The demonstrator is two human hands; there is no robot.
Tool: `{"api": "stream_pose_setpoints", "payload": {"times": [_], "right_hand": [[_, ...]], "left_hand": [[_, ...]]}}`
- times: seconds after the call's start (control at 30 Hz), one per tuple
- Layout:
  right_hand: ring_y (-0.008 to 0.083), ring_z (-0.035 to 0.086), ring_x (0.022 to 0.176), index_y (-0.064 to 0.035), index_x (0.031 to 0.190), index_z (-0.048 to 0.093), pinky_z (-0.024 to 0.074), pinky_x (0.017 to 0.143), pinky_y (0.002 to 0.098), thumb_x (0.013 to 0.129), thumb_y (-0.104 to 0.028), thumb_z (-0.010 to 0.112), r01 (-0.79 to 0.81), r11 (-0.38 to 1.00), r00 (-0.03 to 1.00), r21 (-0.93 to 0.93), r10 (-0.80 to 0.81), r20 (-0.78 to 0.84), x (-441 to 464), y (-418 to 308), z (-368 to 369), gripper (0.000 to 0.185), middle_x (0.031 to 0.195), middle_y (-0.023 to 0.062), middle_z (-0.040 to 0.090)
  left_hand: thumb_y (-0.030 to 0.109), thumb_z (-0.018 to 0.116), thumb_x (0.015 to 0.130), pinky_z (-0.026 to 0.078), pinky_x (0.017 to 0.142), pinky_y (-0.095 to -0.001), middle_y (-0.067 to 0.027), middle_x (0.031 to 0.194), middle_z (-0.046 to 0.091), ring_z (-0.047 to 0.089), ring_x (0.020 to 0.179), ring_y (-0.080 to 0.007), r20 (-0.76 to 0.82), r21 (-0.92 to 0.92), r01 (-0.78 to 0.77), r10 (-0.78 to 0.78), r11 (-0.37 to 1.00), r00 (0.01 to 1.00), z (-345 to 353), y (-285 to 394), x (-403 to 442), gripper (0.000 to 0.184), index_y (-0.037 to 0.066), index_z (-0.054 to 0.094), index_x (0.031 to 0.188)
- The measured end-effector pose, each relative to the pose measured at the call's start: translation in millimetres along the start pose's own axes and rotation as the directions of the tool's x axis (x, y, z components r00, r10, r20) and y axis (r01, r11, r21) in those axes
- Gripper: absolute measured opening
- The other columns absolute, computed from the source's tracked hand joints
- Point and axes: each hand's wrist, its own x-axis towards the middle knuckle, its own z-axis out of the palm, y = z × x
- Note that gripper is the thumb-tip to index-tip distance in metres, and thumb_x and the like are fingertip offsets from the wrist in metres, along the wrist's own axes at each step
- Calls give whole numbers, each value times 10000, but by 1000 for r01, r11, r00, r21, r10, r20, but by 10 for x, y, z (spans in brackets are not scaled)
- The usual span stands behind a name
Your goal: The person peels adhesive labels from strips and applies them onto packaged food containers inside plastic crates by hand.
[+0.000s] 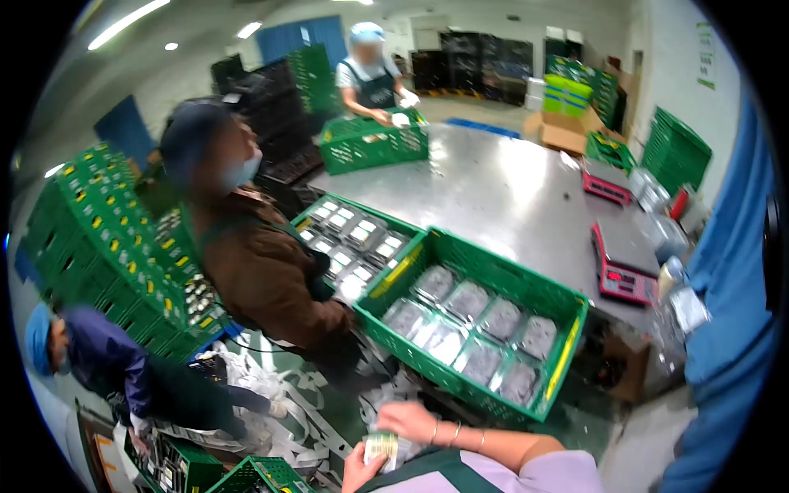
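Note:
At the bottom centre, my left hand (362, 470) is closed round a small pack of labels (381, 449) with a pale printed face. My right hand (408, 422) is just above it, fingers bent together over the pack's upper side; what they pinch, if anything, is too small to make out. Beyond my hands, a green crate (472, 382) holds several clear packs (468, 301) with greyish contents. Beside it on the left, another green crate (415, 232) holds several packs with white labels.
A person in brown (263, 271) stands at the left, another (370, 78) across the metal table (501, 181) by a green crate (374, 148), a third (131, 370) bends at lower left. Two red scales (626, 261) sit at right. White strips (304, 419) litter the floor.

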Motion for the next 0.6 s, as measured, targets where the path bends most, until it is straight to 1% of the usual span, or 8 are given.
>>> {"api": "stream_pose_setpoints", "payload": {"times": [0.1, 0.13, 0.17, 0.27, 0.33, 0.4, 0.43, 0.6], "right_hand": [[323, 526, 681, -40, 774, 515, 429, 605, 383, 797, -197, 546, -119, 992, 945, -39, 101, -312, 171, -45, -737, 161, 735, 140, 516], [324, 524, 689, -40, 792, 524, 431, 614, 382, 793, -203, 554, -246, 969, 922, -17, 229, -313, 144, -87, -1067, 165, 736, 143, 516], [312, 539, 694, -41, 801, 528, 438, 621, 375, 788, -232, 568, -233, 950, 898, -206, 128, -421, 123, -51, -1385, 195, 737, 144, 527], [304, 586, 738, -65, 838, 548, 471, 642, 379, 735, -299, 632, -450, 782, 793, -431, 128, -596, -77, 410, -2249, 269, 810, 122, 591], [330, 573, 818, -59, 904, 499, 466, 673, 408, 680, -290, 680, -648, 553, 738, -523, 285, -612, -297, 809, -2659, 369, 859, 126, 583], [349, 575, 832, -47, 912, 496, 473, 689, 420, 659, -258, 688, -743, 360, 667, -564, 460, -586, -516, 1347, -2850, 382, 868, 161, 579], [348, 580, 838, -45, 928, 502, 479, 697, 422, 639, -259, 699, -746, 287, 647, -601, 526, -552, -651, 1625, -2893, 410, 875, 167, 584], [295, 587, 915, -57, 975, 513, 484, 771, 378, 621, -248, 724, -758, 146, 492, -635, 767, -412, -971, 2498, -2896, 455, 954, 143, 596]], "left_hand": [[60, 569, 786, 427, 674, -229, -31, 836, 590, 515, 748, -82, 193, 143, -21, -7, 990, 981, -22, 138, 19, 227, -13, 539, 998], [46, 554, 792, 420, 652, -222, -24, 823, 582, 504, 728, -74, 227, 156, -51, 15, 986, 974, -7, 242, 10, 206, -6, 541, 991], [23, 528, 808, 397, 603, -208, -16, 803, 567, 477, 681, -61, 229, 127, 38, -67, 991, 971, -22, 270, 21, 167, 2, 543, 973], [20, 520, 821, 374, 627, -197, 9, 795, 538, 458, 704, -49, 245, -80, 64, -43, 995, 969, 14, 389, 93, 183, -17, 534, 1000], [33, 506, 833, 372, 650, -199, 7, 811, 541, 456, 725, -47, 288, -72, 61, -37, 996, 957, 54, 454, 202, 232, -27, 526, 1056], [54, 498, 847, 391, 674, -207, -12, 850, 571, 484, 744, -58, 169, 36, -40, 33, 999, 985, 173, 606, 267, 261, -29, 519, 1093], [72, 501, 852, 402, 697, -214, -25, 868, 583, 507, 767, -69, 204, 19, -51, 46, 999, 978, 98, 328, 423, 247, -39, 523, 1072], [65, 523, 834, 421, 748, -232, -59, 930, 571, 536, 837, -109, 185, -79, 28, -13, 997, 983, 338, 154, 677, 246, -39, 523, 1057]]}}
